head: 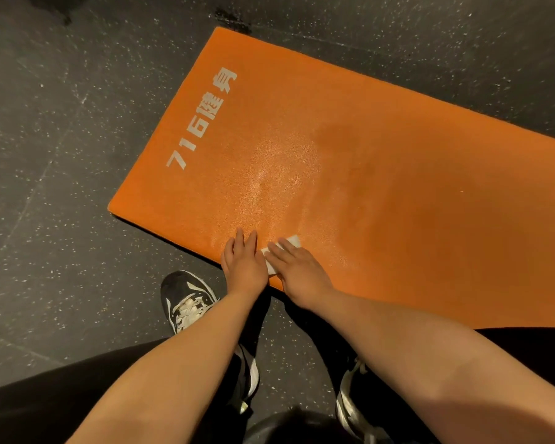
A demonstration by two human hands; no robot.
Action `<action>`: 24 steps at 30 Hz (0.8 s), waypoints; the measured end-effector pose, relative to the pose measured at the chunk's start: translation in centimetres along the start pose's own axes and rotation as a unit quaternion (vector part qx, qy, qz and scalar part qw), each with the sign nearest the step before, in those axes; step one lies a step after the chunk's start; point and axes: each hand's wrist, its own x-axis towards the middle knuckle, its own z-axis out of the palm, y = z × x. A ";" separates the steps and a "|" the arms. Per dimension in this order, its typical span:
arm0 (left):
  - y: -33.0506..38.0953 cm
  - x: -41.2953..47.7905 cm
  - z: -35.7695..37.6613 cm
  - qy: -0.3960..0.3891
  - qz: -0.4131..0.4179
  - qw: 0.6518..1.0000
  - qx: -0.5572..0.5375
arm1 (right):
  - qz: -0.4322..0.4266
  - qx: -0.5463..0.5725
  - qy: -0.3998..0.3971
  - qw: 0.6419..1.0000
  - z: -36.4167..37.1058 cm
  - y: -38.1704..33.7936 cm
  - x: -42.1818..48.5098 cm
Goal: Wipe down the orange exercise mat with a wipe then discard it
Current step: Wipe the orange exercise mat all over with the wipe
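The orange exercise mat [350, 161] lies flat on the dark floor, with white lettering along its left end and a shiny damp patch near the middle. At the mat's near edge a white wipe [293, 241] lies flat, mostly covered. My right hand [297, 269] presses on the wipe with straight fingers. My left hand [244, 262] lies flat on the mat just left of the wipe, its fingers straight and touching the wipe's left edge.
Dark speckled rubber floor [61, 155] surrounds the mat. My feet in black and white sneakers [186, 299] stand just short of the mat's near edge, with my legs in dark clothing below.
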 end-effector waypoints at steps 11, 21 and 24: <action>-1.2 -0.5 0.6 0.025 0.014 0.996 -0.081 | 0.186 0.028 0.074 0.979 -3.6 4.0 7.2; -1.8 -1.0 1.0 0.035 0.033 0.994 -0.097 | -0.054 0.024 -0.022 0.998 0.0 0.4 3.8; -1.8 -1.3 0.9 0.027 0.030 0.997 -0.068 | 0.038 0.029 0.026 0.999 -1.2 2.2 4.5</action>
